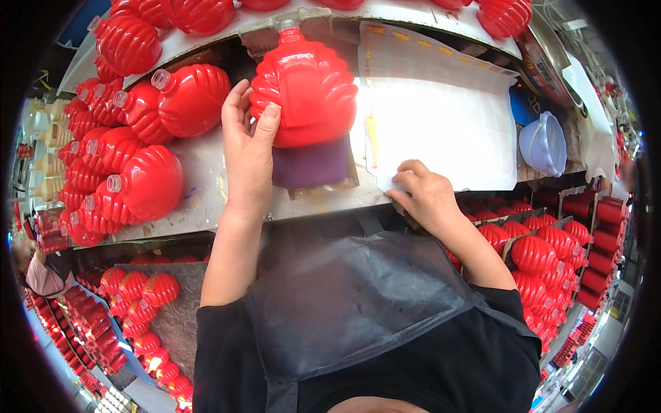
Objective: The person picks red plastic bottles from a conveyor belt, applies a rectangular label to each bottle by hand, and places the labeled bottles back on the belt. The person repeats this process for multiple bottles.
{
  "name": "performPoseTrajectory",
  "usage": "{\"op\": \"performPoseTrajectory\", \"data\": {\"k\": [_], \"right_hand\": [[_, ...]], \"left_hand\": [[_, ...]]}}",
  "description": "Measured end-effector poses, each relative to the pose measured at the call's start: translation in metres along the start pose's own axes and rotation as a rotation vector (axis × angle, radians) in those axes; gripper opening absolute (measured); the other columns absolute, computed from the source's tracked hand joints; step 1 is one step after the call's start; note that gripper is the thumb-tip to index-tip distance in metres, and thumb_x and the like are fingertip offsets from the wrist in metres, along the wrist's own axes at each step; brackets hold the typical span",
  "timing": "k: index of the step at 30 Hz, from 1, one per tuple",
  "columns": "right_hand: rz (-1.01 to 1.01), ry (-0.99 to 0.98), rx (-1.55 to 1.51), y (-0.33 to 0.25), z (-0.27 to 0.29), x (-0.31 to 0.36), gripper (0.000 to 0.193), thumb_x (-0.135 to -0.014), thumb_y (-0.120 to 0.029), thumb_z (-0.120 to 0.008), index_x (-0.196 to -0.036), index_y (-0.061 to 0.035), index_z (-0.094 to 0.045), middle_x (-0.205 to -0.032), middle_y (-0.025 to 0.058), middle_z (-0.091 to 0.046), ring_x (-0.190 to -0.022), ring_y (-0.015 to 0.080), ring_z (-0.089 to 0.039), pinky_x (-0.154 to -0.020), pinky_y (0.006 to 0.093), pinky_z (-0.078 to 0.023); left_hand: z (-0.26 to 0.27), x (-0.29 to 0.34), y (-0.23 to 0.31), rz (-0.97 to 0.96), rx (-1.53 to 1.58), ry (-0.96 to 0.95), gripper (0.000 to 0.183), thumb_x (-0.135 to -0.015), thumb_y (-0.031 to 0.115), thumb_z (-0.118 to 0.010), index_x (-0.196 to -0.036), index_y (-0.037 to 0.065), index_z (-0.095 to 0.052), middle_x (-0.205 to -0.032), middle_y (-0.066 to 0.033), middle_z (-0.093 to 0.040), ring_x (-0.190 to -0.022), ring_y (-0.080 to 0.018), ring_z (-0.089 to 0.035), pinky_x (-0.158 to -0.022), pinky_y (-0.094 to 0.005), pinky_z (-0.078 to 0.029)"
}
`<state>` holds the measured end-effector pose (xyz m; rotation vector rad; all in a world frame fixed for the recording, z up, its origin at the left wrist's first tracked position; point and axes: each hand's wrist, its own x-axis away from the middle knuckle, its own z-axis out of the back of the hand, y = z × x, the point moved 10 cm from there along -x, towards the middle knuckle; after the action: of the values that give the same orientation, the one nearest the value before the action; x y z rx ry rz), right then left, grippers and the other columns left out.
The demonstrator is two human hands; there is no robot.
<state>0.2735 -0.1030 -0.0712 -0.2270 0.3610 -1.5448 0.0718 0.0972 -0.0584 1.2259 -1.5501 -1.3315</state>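
Observation:
My left hand (251, 134) grips a red ribbed plastic bottle (306, 86) by its left side, thumb across the front. The bottle has a round body, a smooth flat panel facing me and a clear neck pointing away. It rests over a dark purple pad (313, 165) on the worktable. To the right lies a large white sheet (441, 117) with yellow marks along its left and far edges. At the sheet's near left corner, my right hand (423, 196) has its fingers curled and pinched on the sheet's edge.
Several more red bottles (141, 103) are piled on the table's left side, and others stand on a raised shelf (379, 12) at the back. A pale blue bucket (542, 144) stands right of the sheet. Red bottles (540, 255) also fill racks below the table's right side.

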Motion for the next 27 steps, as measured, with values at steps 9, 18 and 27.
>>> {"op": "performPoseTrajectory", "data": {"k": [9,18,27], "right_hand": [[0.304,-0.08,0.551,-0.039,-0.034,0.013,0.007,-0.075,-0.01,-0.066,-0.076,-0.0079,-0.059,-0.079,0.0063,-0.055,-0.061,0.0165,-0.063,-0.049,0.0322,-0.051],[-0.447,0.278,-0.164,0.097,0.068,-0.026,0.014,-0.085,-0.015,-0.065,-0.086,-0.0012,-0.068,-0.086,0.02,-0.072,-0.08,0.0397,-0.07,-0.076,0.0429,-0.056],[-0.324,0.397,0.003,0.124,0.131,-0.024,0.01,-0.099,-0.012,-0.057,-0.1,-0.0013,-0.057,-0.076,0.0201,-0.062,-0.068,0.0328,-0.063,-0.066,0.0393,-0.05]], "left_hand": [[0.001,0.013,0.013,-0.144,-0.154,0.044,0.061,-0.102,0.02,-0.067,-0.15,-0.003,-0.039,-0.149,-0.0181,-0.046,-0.136,-0.0254,-0.048,-0.117,-0.0399,-0.039],[-0.071,0.079,0.07,-0.827,-0.619,-0.314,0.016,-0.087,0.001,-0.07,-0.103,0.001,-0.07,-0.097,-0.0132,-0.071,-0.089,-0.0301,-0.069,-0.083,-0.0409,-0.055],[-0.168,0.105,-0.012,-0.834,-0.973,-0.926,0.012,-0.076,0.008,-0.065,-0.088,0.006,-0.065,-0.087,-0.0104,-0.063,-0.087,-0.0309,-0.064,-0.075,-0.0426,-0.055]]}}
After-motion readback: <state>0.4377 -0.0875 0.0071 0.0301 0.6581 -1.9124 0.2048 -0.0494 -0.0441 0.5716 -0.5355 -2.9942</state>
